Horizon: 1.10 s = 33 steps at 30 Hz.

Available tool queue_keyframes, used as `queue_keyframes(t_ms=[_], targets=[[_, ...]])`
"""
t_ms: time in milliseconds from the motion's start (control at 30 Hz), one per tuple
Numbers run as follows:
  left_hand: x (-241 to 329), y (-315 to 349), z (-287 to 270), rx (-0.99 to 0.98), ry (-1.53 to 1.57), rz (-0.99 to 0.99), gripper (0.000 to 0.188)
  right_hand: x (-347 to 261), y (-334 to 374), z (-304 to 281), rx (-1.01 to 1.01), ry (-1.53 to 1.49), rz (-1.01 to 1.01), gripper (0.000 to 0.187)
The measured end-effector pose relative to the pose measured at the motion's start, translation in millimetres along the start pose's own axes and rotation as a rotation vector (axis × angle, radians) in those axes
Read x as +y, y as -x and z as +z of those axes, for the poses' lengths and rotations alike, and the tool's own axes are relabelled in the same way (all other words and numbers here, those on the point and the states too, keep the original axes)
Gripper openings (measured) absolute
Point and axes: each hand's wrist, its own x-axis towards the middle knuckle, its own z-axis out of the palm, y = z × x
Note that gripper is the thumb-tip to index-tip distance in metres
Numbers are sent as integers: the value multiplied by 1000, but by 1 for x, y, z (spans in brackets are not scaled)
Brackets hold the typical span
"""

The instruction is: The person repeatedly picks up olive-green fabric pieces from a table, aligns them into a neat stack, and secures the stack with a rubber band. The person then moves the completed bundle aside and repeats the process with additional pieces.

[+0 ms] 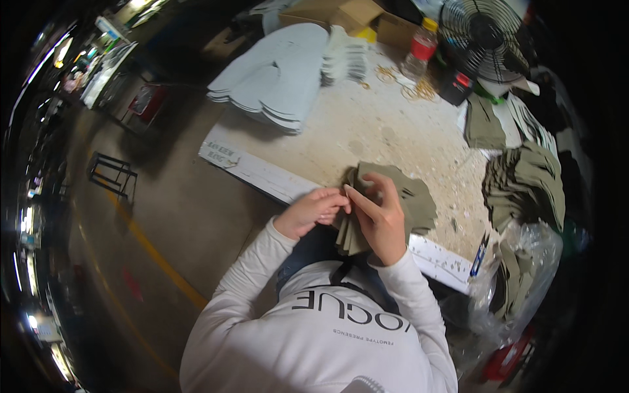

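Observation:
A fanned stack of olive-green cut pieces (419,198), which look like fabric, lies at the table's near edge and partly overhangs it. My left hand (313,211) is closed at the stack's left side, thumb and fingertips pressed together. Over the stack, my right hand (381,219) has its fingers bent, and its fingertips come together with those of the left. Whatever is pinched between the fingertips is too small to make out. Part of the stack is hidden behind my right hand.
Pale grey cut pieces (272,72) are piled at the far left of the table (373,128). A bottle (420,49), rubber bands (419,90) and a black fan (486,33) stand at the back. More olive pieces (524,187), a blue cutter (480,254) and a plastic bag (540,252) are at right.

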Motion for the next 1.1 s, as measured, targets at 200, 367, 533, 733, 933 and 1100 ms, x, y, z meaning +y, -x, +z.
queue_keyframes(t_ms=[200, 367, 533, 733, 933, 1100], targets=[[6, -6, -7, 289, -405, 411, 18, 16, -7, -9, -57, -200, 96, 10], [-4, -13, -7, 176, -146, 591, 22, 27, -9, -13, -285, -666, 403, 5], [-11, -18, -1, -16, -144, 632, 25, 30, -9, -14, -283, -828, 493, 8], [-12, -12, -5, 298, -1040, 558, 23, 36, -2, -14, -201, -958, 452, 4], [-21, -12, -12, 313, -1092, 555, 10, 30, 13, -5, -55, -361, 197, 9], [-22, 40, -17, 292, -711, 256, 35, 12, 49, -17, -9, -206, -91, 41]])
